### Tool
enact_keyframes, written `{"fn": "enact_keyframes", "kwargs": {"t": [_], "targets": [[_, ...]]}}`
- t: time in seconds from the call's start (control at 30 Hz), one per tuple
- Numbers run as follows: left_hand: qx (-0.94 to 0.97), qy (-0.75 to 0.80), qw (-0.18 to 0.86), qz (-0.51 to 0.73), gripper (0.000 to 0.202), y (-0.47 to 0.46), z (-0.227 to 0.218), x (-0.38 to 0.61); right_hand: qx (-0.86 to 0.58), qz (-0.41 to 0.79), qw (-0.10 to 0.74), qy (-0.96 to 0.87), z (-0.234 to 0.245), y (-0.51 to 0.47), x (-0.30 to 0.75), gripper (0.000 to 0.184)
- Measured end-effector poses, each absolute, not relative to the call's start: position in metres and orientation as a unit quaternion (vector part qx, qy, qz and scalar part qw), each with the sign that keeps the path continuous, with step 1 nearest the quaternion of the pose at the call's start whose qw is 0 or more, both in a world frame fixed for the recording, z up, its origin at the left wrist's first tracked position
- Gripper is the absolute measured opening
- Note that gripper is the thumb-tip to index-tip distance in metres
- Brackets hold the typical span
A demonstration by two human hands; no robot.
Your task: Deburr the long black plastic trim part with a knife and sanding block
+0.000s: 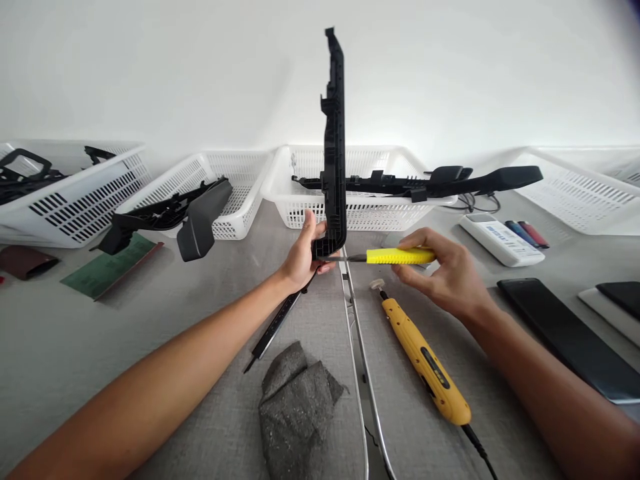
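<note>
The held strip (335,150) looks matt plastic, the rag (299,413) rough cloth

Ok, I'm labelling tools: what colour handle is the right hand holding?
The handle is yellow; best view: head.

Bare L grip (301,259), bare R grip (445,270) – forearms (185,357) likewise bare, slim, narrower twd fwd ends

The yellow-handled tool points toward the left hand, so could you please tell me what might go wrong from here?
The yellow-handled tool in the right hand has its tip close to the left hand, so a slip could nick it. The black plastic part stands tall but is held only near its lower end, so pressure might make it twist or tip. The corded rotary tool lies near the right hand, which could perhaps knock it.
</note>
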State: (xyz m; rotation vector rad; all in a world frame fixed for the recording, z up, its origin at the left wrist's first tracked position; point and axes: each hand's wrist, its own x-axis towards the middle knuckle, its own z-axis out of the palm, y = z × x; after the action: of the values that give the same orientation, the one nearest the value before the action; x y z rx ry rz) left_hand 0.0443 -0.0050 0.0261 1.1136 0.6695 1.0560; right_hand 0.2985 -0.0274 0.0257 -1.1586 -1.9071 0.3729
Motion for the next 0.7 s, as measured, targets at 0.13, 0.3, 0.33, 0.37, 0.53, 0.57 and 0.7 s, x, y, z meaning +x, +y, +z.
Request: {"fn": "enact_keyframes", "kwargs": {"t": [0.13, 0.3, 0.33, 0.37, 0.53, 0.57, 0.7], "targets": [[0.498, 0.304, 0.661, 0.473, 0.064, -0.004, 0.024, 0.046, -0.495, 0.195, 0.389, -0.752, 0.027, -0.029, 0.3, 0.016], [0.52, 0.315, 0.64, 0.47, 0.063, 0.001, 0.014, 0.046, -0.527, 0.211, 0.445, -0.693, 0.028, -0.028, 0.305, 0.022], [0.529, 0.313, 0.635, 0.468, 0.063, 0.002, 0.012, 0.046, -0.53, 0.211, 0.45, -0.687, 0.028, -0.028, 0.305, 0.023], [0.537, 0.31, 0.631, 0.467, 0.063, 0.004, 0.01, 0.046, -0.535, 0.208, 0.453, -0.682, 0.028, -0.027, 0.305, 0.024], [0.556, 0.308, 0.626, 0.452, 0.058, 0.005, 0.007, 0.045, -0.566, 0.17, 0.469, -0.656, 0.026, -0.025, 0.305, 0.022], [0.561, 0.31, 0.624, 0.448, 0.056, 0.005, 0.007, 0.044, -0.571, 0.164, 0.474, -0.65, 0.026, -0.024, 0.305, 0.022], [0.555, 0.308, 0.634, 0.442, 0.033, 0.003, 0.012, 0.043, -0.581, 0.152, 0.478, -0.642, 0.025, -0.024, 0.305, 0.021]]}}
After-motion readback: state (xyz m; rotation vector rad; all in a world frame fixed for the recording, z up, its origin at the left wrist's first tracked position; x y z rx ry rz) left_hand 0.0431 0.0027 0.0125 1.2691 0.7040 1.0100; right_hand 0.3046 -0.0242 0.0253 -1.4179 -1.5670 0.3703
